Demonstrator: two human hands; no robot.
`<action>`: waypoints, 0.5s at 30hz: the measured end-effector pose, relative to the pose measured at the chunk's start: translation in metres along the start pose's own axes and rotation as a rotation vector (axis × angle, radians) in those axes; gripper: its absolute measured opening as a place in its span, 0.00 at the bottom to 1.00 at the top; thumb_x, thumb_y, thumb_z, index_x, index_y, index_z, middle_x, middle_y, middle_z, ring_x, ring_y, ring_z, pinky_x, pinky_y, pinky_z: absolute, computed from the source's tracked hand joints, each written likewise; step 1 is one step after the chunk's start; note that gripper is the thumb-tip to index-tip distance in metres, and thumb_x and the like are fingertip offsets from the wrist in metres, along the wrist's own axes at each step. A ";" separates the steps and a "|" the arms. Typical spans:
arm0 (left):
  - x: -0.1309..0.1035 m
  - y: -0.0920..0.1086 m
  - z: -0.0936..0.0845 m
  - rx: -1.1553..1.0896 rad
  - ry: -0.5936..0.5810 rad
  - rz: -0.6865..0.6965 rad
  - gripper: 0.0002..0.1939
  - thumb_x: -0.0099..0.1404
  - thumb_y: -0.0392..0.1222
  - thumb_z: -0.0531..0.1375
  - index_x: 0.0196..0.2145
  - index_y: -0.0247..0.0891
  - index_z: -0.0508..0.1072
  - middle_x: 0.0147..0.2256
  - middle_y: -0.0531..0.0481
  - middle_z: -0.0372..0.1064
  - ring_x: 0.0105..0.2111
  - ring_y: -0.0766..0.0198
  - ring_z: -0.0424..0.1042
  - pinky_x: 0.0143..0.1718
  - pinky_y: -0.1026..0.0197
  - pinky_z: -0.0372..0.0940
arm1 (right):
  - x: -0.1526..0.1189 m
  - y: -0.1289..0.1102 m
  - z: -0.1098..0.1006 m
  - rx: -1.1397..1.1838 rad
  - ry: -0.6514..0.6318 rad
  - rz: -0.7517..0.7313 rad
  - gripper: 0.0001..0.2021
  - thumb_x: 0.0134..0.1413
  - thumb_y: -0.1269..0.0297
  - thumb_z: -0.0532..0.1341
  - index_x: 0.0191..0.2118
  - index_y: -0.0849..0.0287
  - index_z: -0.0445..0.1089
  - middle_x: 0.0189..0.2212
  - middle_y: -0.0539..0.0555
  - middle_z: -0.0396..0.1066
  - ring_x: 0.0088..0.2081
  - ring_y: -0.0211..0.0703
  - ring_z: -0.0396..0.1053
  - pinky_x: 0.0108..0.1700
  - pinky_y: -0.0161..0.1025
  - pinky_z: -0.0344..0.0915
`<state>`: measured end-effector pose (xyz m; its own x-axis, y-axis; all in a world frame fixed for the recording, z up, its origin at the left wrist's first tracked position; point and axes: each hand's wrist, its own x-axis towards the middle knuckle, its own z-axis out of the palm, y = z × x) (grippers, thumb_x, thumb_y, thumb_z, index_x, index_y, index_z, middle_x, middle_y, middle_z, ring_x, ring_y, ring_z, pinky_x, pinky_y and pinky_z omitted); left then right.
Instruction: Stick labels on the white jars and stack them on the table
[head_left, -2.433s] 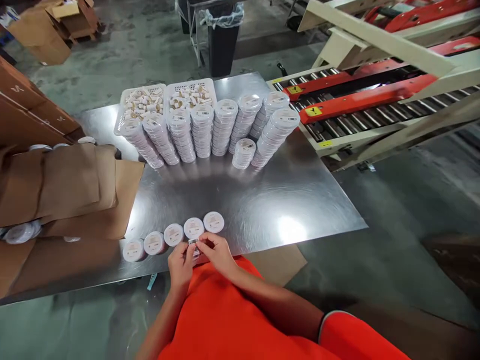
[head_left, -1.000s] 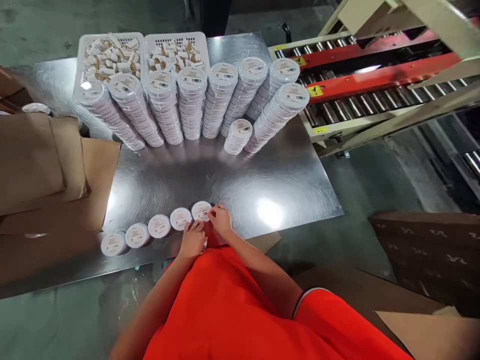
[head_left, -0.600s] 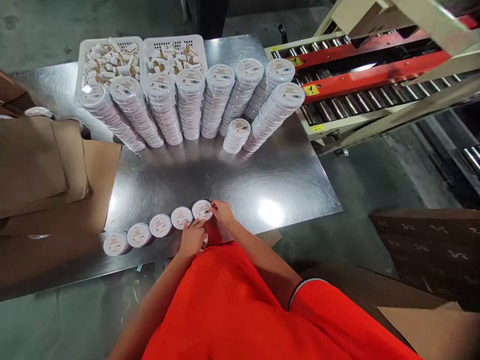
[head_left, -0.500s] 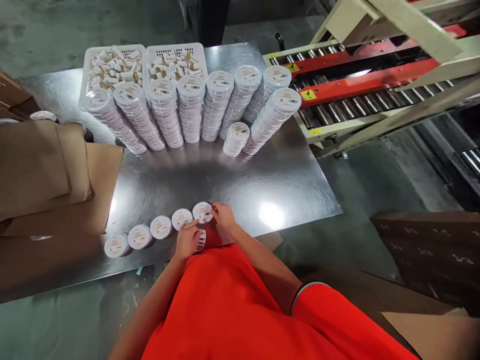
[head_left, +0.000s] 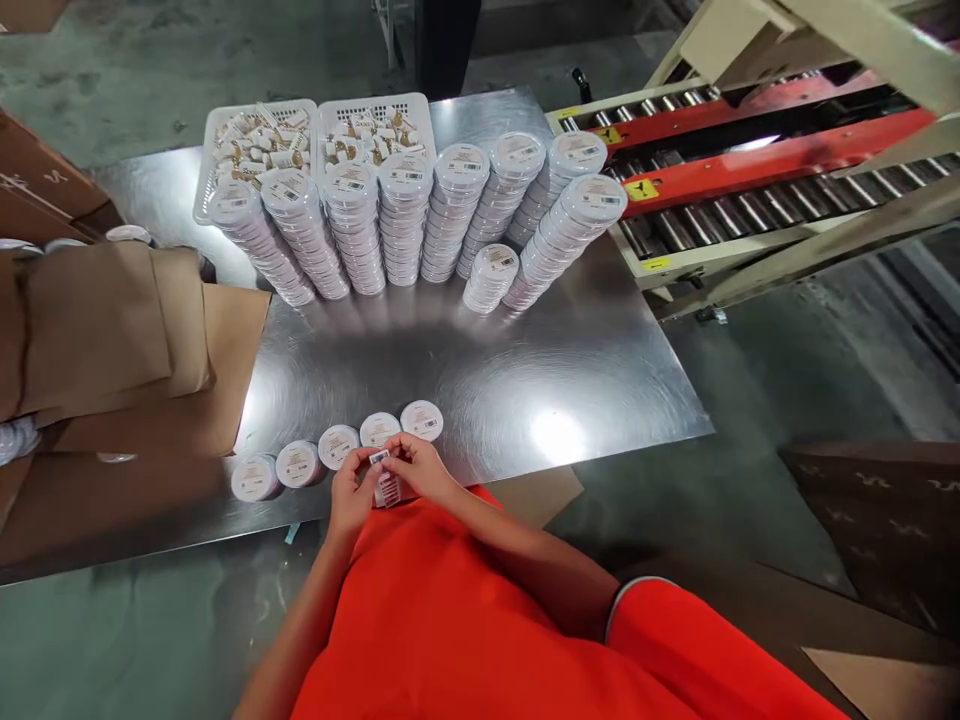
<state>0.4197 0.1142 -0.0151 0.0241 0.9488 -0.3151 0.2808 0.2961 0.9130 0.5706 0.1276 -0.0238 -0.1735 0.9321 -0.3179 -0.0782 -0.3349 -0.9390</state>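
Both hands meet at the table's front edge over a strip of small barcode labels (head_left: pixel 388 490). My left hand (head_left: pixel 354 492) pinches its upper end from the left, with thumb and index finger closed. From the other side, the thumb and fingers of my right hand (head_left: pixel 420 468) close on the same end. Just beyond the fingers, a round white labelled tub (head_left: pixel 379 427) is partly covered by my right hand. Another tub (head_left: pixel 421 420) stands to its right, untouched. Further left, the row continues with a tub (head_left: pixel 338 445), a tub (head_left: pixel 298 463) and a tub (head_left: pixel 255 478).
Several tall stacks of tubs (head_left: pixel 405 220) line the back of the metal table (head_left: pixel 600 370), with a shorter stack (head_left: pixel 491 278) in front. Behind them, two white baskets (head_left: pixel 202 185) hold small bottles. Cardboard (head_left: pixel 97 330) lies at left; a roller conveyor (head_left: pixel 720 215) adjoins at right.
My right hand has left the rightmost tub and come back toward me to the label strip. My left hand has also closed in on the strip. The view has shifted slightly left.
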 end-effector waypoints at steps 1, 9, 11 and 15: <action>-0.001 0.000 0.000 0.000 -0.007 -0.017 0.14 0.61 0.49 0.59 0.39 0.37 0.73 0.37 0.45 0.76 0.38 0.59 0.75 0.42 0.57 0.70 | -0.001 0.000 0.000 0.002 -0.004 0.014 0.08 0.49 0.58 0.63 0.33 0.56 0.68 0.25 0.45 0.64 0.27 0.35 0.63 0.32 0.34 0.62; -0.005 -0.002 0.003 0.174 0.059 -0.053 0.14 0.60 0.52 0.57 0.27 0.39 0.72 0.24 0.52 0.71 0.26 0.63 0.68 0.29 0.62 0.62 | -0.011 0.010 0.005 -0.059 0.059 0.040 0.10 0.51 0.55 0.62 0.29 0.56 0.66 0.25 0.46 0.66 0.27 0.36 0.63 0.31 0.34 0.62; -0.005 -0.006 0.005 0.228 0.078 -0.046 0.16 0.61 0.53 0.56 0.24 0.40 0.70 0.20 0.54 0.67 0.23 0.64 0.64 0.27 0.62 0.58 | -0.012 0.015 0.006 -0.102 0.110 0.032 0.10 0.51 0.56 0.61 0.28 0.56 0.66 0.24 0.46 0.67 0.27 0.36 0.63 0.31 0.33 0.61; -0.006 -0.014 0.009 0.226 0.088 -0.058 0.20 0.61 0.57 0.54 0.21 0.40 0.67 0.18 0.55 0.63 0.22 0.66 0.61 0.25 0.63 0.56 | -0.011 0.023 0.008 -0.154 0.196 0.066 0.09 0.49 0.57 0.61 0.26 0.56 0.68 0.25 0.47 0.70 0.28 0.37 0.65 0.33 0.34 0.63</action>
<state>0.4245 0.1034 -0.0288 -0.0791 0.9399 -0.3321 0.4870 0.3271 0.8098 0.5628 0.1085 -0.0407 0.0220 0.9228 -0.3846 0.0797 -0.3851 -0.9194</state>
